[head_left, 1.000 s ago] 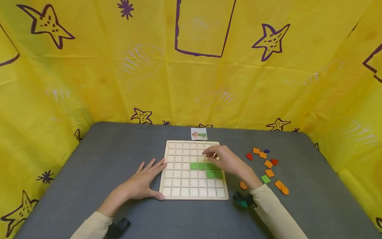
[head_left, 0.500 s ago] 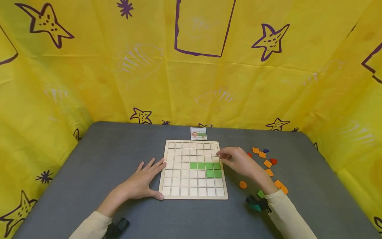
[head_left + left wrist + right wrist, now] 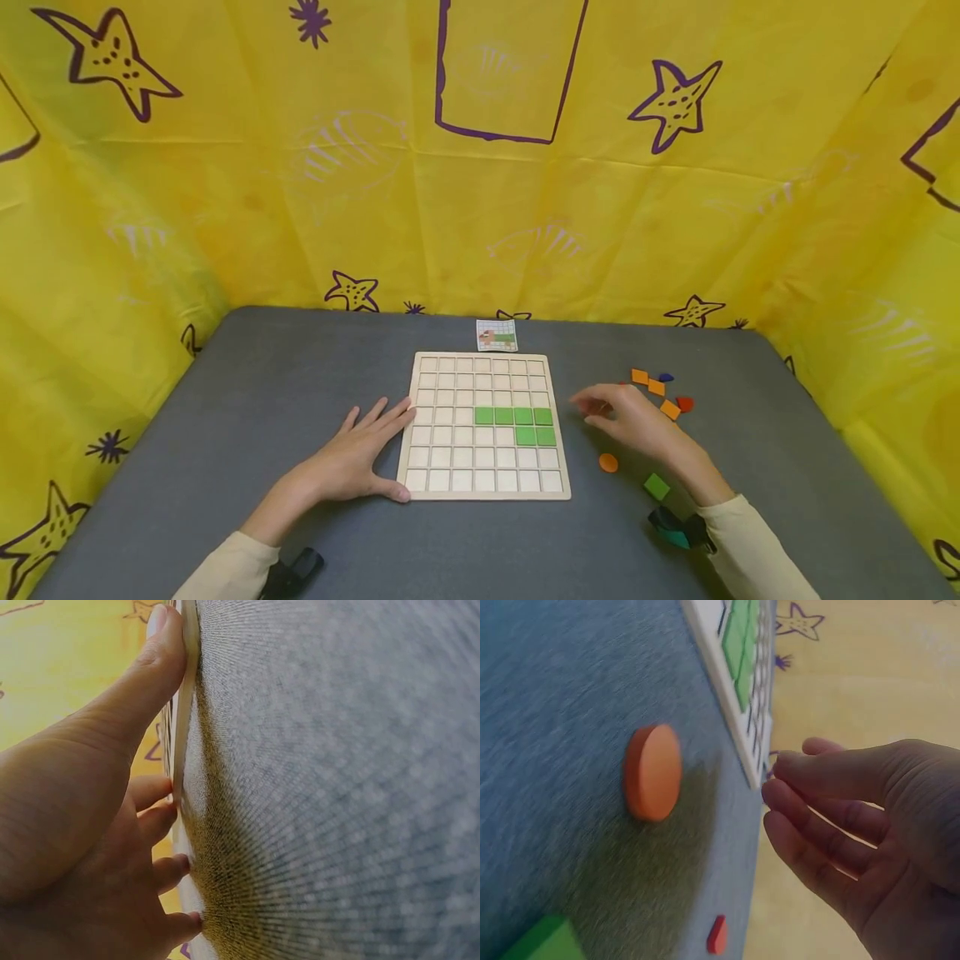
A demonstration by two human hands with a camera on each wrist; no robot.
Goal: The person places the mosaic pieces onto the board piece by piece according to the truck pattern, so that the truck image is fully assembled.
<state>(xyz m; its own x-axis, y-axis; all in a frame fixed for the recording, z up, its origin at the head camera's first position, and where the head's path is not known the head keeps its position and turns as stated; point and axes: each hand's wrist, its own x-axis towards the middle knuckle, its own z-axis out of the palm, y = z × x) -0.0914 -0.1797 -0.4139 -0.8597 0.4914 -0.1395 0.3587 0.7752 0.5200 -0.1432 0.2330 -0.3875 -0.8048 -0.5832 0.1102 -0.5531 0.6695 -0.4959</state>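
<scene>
Grey table [image 3: 322, 375]: picture card [image 3: 497, 336] just past the board's far edge; orange tiles [image 3: 670, 409] and a red piece [image 3: 685, 404] off right, orange disc [image 3: 608, 462] and loose green tile [image 3: 657, 487] nearer, right forearm reaching over that side. Wooden grid board [image 3: 462, 436] flat mid-table, near-square, sides running crosswise and away from the person; its four-tile green row [image 3: 504, 416] has its long axis crosswise. Left hand [image 3: 360, 454] spread, touching the left edge; right hand [image 3: 626, 414] raised just right of the board, released, fingers loosely bent.
</scene>
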